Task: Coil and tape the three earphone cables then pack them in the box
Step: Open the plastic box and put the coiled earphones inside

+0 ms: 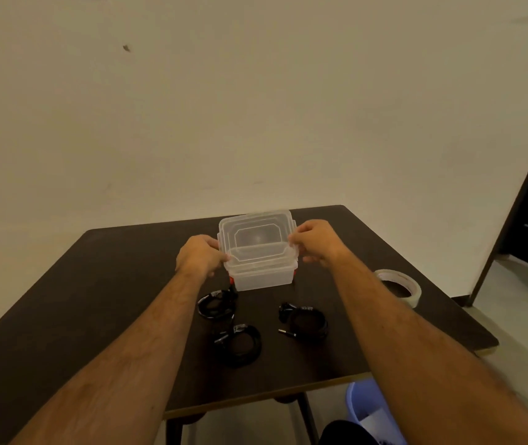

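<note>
A clear plastic box [261, 279] stands in the middle of the dark table [80, 300]. Its clear lid [256, 239] is tilted above the box, raised at the near side. My left hand [200, 256] grips the lid's left edge and my right hand [315, 240] grips its right edge. Three coiled black earphone cables lie on the table in front of the box: one [216, 304] near the box's left corner, one [239, 343] closest to me, and one [306, 321] on the right with its plug sticking out.
A roll of clear tape [400, 285] lies at the table's right side. A blue bucket [368, 412] stands on the floor under the near right edge. A bare wall rises behind the table, and a dark door frame [519, 200] stands at the right.
</note>
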Tool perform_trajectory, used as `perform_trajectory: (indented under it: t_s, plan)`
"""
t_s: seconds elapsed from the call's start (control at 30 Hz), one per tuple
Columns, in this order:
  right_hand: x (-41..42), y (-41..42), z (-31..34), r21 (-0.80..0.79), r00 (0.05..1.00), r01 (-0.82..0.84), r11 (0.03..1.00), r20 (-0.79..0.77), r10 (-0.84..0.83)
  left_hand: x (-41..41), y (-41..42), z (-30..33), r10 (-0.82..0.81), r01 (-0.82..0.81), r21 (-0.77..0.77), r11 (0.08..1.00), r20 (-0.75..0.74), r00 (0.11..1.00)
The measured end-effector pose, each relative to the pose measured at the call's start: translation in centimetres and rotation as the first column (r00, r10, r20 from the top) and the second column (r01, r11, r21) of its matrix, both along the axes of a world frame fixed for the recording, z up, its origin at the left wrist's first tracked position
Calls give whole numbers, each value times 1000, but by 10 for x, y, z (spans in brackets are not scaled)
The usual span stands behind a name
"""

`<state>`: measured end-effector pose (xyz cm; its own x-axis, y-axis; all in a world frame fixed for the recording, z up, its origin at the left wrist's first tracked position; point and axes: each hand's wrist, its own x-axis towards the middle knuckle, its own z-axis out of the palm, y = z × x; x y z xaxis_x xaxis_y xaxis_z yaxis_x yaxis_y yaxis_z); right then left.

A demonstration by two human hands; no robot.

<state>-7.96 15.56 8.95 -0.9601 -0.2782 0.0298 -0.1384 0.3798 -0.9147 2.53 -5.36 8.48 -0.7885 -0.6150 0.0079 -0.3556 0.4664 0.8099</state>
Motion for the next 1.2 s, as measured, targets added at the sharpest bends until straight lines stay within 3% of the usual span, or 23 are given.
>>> perform_trajectory:
  t_s: [0.13, 0.23, 0.33, 0.47, 0.6, 0.77, 0.9, 1.03, 1.13, 1.2]
  plan:
    - [11, 17, 29, -197, 989, -147, 969, 5, 151, 6, 2, 6, -6, 22, 104, 994, -150, 989]
    - [15, 29, 45, -193, 978, -196, 961, -103, 179, 10, 6, 8, -55, 88, 124, 988, -243, 968]
    - [11, 41, 49, -151, 961, -125, 981, -264, 82, 13, 8, 5, -106, 124, 54, 991, -257, 960]
    - [-3, 55, 30, 85, 867, 193, 977, -482, -129, 19, 4, -5, -109, 101, -47, 994, -211, 971]
    - [-8, 62, -9, 407, 805, 383, 829, -587, -84, 25, -7, -18, -83, 69, -101, 993, -145, 986]
    - [-9, 57, -46, 717, 850, 416, 560, -526, 41, 35, -19, -31, -91, 80, -141, 987, -73, 993]
    - [-10, 52, -60, 822, 905, 335, 461, -417, 85, 42, -25, -40, -101, 93, -187, 978, -32, 994]
    - [-8, 48, -64, 840, 937, 263, 474, -339, 82, 42, -11, -43, -167, 159, -229, 960, -18, 986]
    - [-2, 45, -62, 746, 924, 295, 597, -382, 22, 35, 16, -43, -261, 250, -224, 942, -23, 965]
    - [6, 42, -60, 675, 950, 221, 704, -313, 3, 26, 40, -44, -335, 324, -256, 911, -1, 942]
